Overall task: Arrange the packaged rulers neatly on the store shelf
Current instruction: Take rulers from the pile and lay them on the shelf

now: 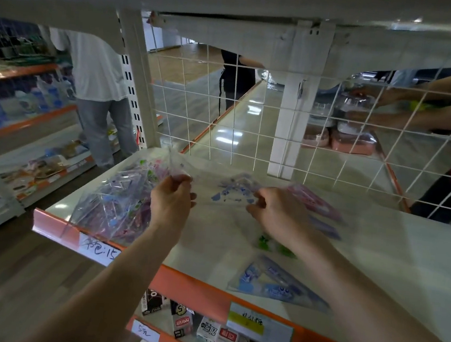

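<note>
Both forearms reach forward over the shelf [376, 259], bare and palms turned inward. The left hand [172, 201] has its fingers curled, and thumb and fingertips pinch the clear corner of a held pack [233, 191]. The right hand [276, 209] pinches the blue-printed end of what appears to be the same pack, its other fingers loosely bent.

The held pack sits just above the middle of the shelf. Its long axis runs left to right between the hands, roughly along the front edge [192, 287], and its left corner tips upward.

Materials and shapes:
- **Packs:** thin, glossy, transparent film with crinkled edges, showing set squares and straight rulers inside.
- **Pile [115, 201]:** lies at the left end in mixed directions, with purple and green print.
- **Loose packs to the right:** a pink pack [313, 202] lies flat at a slant, a green pack [272, 245] is partly under the right forearm, and a blue pack [276, 285] sits near the front edge.
- **Shelf:** smooth white board with an orange edge.
- **Back:** a white wire grid [252, 118] closes it.
</note>
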Tool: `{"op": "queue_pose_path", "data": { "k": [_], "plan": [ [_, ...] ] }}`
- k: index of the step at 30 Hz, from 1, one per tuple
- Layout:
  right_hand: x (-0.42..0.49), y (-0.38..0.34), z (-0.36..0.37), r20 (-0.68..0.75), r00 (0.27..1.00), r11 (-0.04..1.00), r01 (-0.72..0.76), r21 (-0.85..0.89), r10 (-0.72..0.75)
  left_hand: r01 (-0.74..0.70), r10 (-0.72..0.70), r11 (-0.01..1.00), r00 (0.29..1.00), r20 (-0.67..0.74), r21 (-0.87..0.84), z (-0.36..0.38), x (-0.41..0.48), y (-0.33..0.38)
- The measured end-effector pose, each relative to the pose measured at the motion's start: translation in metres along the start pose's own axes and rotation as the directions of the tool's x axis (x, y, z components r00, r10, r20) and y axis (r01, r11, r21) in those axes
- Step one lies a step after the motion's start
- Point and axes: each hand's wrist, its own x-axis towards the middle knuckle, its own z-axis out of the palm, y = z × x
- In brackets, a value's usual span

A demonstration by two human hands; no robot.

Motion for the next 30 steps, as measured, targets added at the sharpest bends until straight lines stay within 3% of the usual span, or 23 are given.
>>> {"op": "queue_pose_path", "data": {
  "k": [13,19,21,23,27,30],
  "plan": [
    [0.024,-0.007,0.020,0.057,0.996,0.982,-0.053,-0.179,0.064,0.125,-0.118,0.990,0.988,0.101,-0.067,-0.006,0.012,0.001],
    [0.025,-0.006,0.018,0.081,0.996,0.969,-0.002,-0.247,0.023,0.176,-0.158,0.982,0.966,0.203,-0.072,-0.003,0.008,0.002],
    [0.023,-0.007,0.009,0.015,0.999,0.993,0.048,-0.106,-0.046,0.189,-0.167,0.980,0.957,0.238,-0.070,-0.002,0.006,0.002],
    [0.021,-0.010,-0.002,-0.047,0.997,0.986,0.062,0.154,-0.055,0.214,-0.184,0.974,0.940,0.286,-0.079,0.001,0.004,0.003],
    [0.020,-0.020,-0.017,0.113,0.992,0.785,-0.110,0.609,0.051,0.240,-0.199,0.969,0.898,0.393,-0.059,0.011,-0.004,0.008],
    [0.024,-0.019,-0.023,0.168,0.984,0.726,-0.162,0.668,0.065,0.232,-0.196,0.972,0.864,0.465,-0.023,0.021,-0.009,0.014]
  ]
}}
